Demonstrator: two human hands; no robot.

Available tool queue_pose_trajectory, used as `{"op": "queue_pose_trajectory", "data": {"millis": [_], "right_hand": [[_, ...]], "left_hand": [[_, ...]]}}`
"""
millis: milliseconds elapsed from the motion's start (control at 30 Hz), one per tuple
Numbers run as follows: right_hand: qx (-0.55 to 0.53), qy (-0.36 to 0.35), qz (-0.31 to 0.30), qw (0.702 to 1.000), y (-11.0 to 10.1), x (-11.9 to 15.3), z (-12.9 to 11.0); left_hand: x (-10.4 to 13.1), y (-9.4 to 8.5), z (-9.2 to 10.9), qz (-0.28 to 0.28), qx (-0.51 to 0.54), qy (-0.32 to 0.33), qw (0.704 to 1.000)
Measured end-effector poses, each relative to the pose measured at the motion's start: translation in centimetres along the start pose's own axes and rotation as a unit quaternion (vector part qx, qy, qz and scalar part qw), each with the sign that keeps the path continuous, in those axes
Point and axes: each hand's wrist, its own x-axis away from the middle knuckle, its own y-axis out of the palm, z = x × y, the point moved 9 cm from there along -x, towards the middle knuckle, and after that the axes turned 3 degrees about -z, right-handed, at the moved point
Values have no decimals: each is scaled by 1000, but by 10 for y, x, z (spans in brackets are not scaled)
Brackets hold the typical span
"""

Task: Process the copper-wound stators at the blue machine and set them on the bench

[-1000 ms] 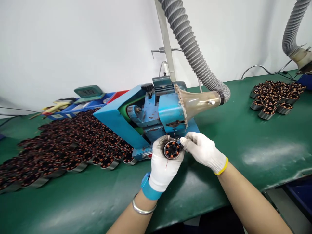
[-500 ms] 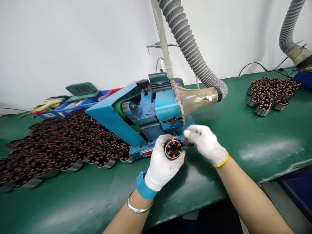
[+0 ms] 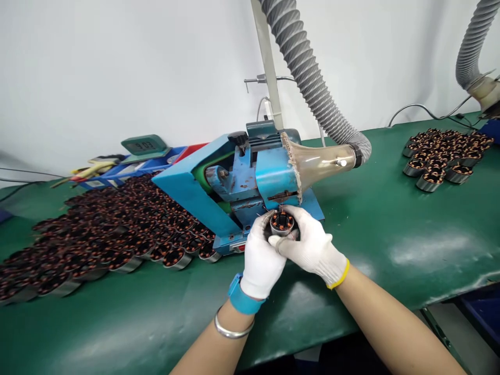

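Stator [image 3: 282,223], wound in copper, held up off the green bench [image 3: 390,224] just on the near side of the blue grinding-type machine [image 3: 275,174], below its hood. Whether it touches the metal there, I can't tell from where I stand.

Main change: the right hand [image 3: 310,245]. A second ago it was pinching at the stator's side; half a second ago it was off a little to the right, clear of the ring. Now it has come back in, thumb laid across the near side, fingers curled round the far right, gripping the piece. Left hand [image 3: 263,260] has kept hold throughout, wrapped about the left side. So: two gloved hands closed on one part.

Second change: tilt. Earlier the open face looked back toward the wearer; now it tips upward, and more of the steel outer wall shows. Loose wire that hung below the rim: hard to make out among the fingers.

My reading: the side-pinching has given way to turning and steadying the part, so the work looks mid-cycle on this one piece.

Unmoved on the bench: dense spread of stators [image 3: 113,229] left of the machine, smaller cluster [image 3: 441,151] far right.
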Motion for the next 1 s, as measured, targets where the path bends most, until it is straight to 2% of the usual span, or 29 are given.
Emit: {"op": "queue_pose_trajectory", "data": {"millis": [133, 300, 500, 700, 1000], "right_hand": [[-81, -5, 27, 996, 0, -8, -5], [-113, 5, 36, 993, -5, -11, -5], [-122, -45, 71, 989, -12, -9, -6], [-98, -42, 64, 992, -9, -10, -4], [-120, -47, 62, 990, -8, -12, -2]], "left_hand": [[-12, -6, 16, 27, -81, 25, 996], [-19, -2, 24, 25, -131, 37, 990], [-20, 4, 24, 19, -122, 32, 992], [-19, 3, 22, 27, -102, 31, 994], [-19, 1, 15, 43, -121, 30, 991]]}}
